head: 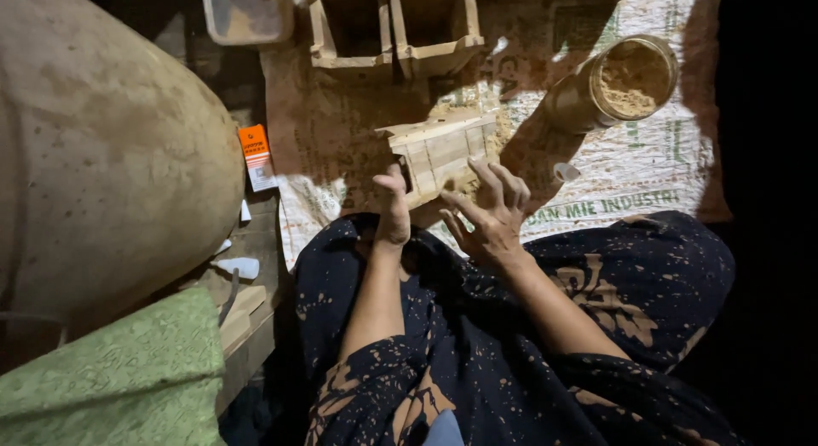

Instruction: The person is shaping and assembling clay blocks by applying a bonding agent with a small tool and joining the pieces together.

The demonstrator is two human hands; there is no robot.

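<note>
Here a small wooden mould (439, 152) is held between both hands, just above the lap. The left hand (393, 209) is pressed against the near left end of the mould, with the thumb raised and the fingers hidden behind the wood, so its grip is only partly seen. The right hand (490, 209) is laid at the near right edge of the mould with the fingers spread wide and only the fingertips touching it. The mould is tilted, and some brown powder is seen on its right end.

Beyond the right hand, a round jar (613, 81) filled with brown powder is lying on its side on a printed woven sack (648, 165). Beyond the left hand, two more wooden moulds (396, 28) are placed side by side, and a plastic container (247, 13) is seen further to the left of them. To the left of the left hand, a small orange packet (256, 156) is lying near a large rounded sack (102, 148), and a green cloth (111, 369) is seen nearer to the body.
</note>
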